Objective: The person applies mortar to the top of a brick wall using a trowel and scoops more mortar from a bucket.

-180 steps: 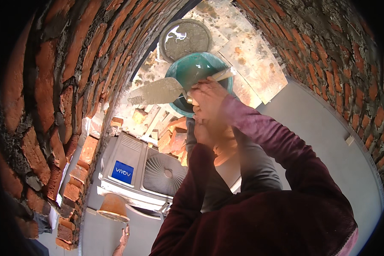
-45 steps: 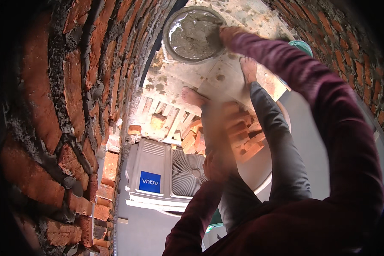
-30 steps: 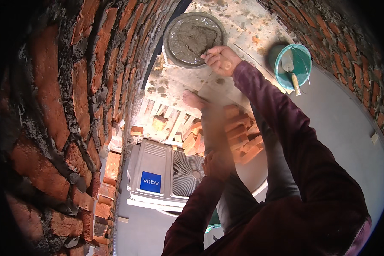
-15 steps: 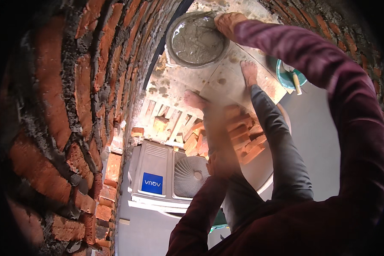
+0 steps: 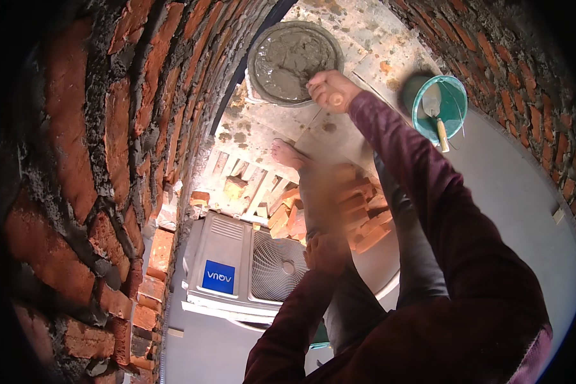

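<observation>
My right hand point(image 5: 333, 91) is closed round a wooden-handled trowel, whose round handle end point(image 5: 336, 99) points up out of the fist. Its blade is hidden behind the hand, at the near right rim of a round tub point(image 5: 253, 75). Wet grey mortar point(image 5: 288, 64) fills the tub, with a stirred, uneven surface. My left hand point(image 5: 325, 253) rests on my left leg, holding nothing, its fingers lying along the trouser cloth. A blurred patch just above it hides part of the leg.
A green bucket point(image 5: 457, 105) at the right holds another trowel point(image 5: 441, 133). Broken bricks point(image 5: 368, 214) lie by my legs, near an outdoor air-conditioner unit point(image 5: 227, 256). Rough brick walls rise at left point(image 5: 77, 128) and right point(image 5: 525, 89). My left bare foot point(image 5: 287, 153) stands on the stained boards.
My right hand has moved from the tub's far right rim to its near right rim, and a handle end now shows in it. The left hand stays on the leg.
</observation>
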`<state>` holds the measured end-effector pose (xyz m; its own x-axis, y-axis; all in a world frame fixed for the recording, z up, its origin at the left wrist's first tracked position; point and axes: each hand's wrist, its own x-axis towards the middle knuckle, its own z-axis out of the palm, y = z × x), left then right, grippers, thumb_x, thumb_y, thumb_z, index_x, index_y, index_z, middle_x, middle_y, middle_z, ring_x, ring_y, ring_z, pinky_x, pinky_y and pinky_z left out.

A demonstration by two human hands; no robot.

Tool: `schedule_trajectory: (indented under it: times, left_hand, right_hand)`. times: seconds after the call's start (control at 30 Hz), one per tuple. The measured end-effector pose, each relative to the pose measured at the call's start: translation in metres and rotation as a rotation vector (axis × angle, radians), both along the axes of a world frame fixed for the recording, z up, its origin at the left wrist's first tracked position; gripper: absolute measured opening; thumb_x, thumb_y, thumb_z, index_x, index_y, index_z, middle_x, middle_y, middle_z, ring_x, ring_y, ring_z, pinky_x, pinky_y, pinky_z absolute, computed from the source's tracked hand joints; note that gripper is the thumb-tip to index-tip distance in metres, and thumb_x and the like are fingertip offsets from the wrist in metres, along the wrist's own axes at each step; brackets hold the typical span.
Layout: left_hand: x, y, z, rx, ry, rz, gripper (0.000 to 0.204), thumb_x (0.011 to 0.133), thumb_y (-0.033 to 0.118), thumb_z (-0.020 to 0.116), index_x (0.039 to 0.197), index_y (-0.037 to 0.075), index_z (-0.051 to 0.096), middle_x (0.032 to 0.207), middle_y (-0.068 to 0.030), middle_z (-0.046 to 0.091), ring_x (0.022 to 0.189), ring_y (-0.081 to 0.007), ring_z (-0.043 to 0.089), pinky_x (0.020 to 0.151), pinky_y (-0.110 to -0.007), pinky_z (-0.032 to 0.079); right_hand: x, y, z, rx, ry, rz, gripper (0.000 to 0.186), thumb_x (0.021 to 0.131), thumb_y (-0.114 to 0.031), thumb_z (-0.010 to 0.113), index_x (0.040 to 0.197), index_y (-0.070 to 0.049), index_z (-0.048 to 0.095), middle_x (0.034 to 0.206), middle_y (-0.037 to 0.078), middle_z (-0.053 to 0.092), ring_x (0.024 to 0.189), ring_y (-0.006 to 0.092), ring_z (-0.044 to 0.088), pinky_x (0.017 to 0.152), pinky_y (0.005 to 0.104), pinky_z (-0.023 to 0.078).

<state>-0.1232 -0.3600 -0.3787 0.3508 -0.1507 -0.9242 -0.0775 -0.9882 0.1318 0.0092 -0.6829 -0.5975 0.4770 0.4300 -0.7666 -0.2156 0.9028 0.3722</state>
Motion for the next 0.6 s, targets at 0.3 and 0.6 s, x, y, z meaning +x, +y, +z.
schedule_trajectory:
  times: [0.3,0.6]
  left_hand:
    - [-0.002,0.003,0.001,-0.01,0.0,0.001,0.048,0.077,0.037,0.064,0.112,0.004,0.058,0.129,-0.0186,0.049,0.123,-0.0344,0.043,0.104,-0.045,0.032]
    - [-0.004,-0.002,0.001,-0.102,0.069,0.026,0.05,0.078,0.039,0.062,0.115,0.005,0.057,0.132,-0.0186,0.047,0.127,-0.0344,0.039,0.105,-0.045,0.03]
  right_hand:
    - [-0.033,-0.004,0.115,-0.364,-0.164,0.394,0.021,0.093,-0.024,0.048,0.104,-0.006,0.049,0.075,0.002,0.049,0.053,0.0093,0.049,0.041,0.0236,0.042]
    - [-0.032,-0.031,0.007,-1.842,-1.238,2.105,0.056,0.061,-0.02,0.071,0.103,0.015,0.055,0.104,0.018,0.062,0.092,0.0342,0.059,0.086,0.0306,0.049]
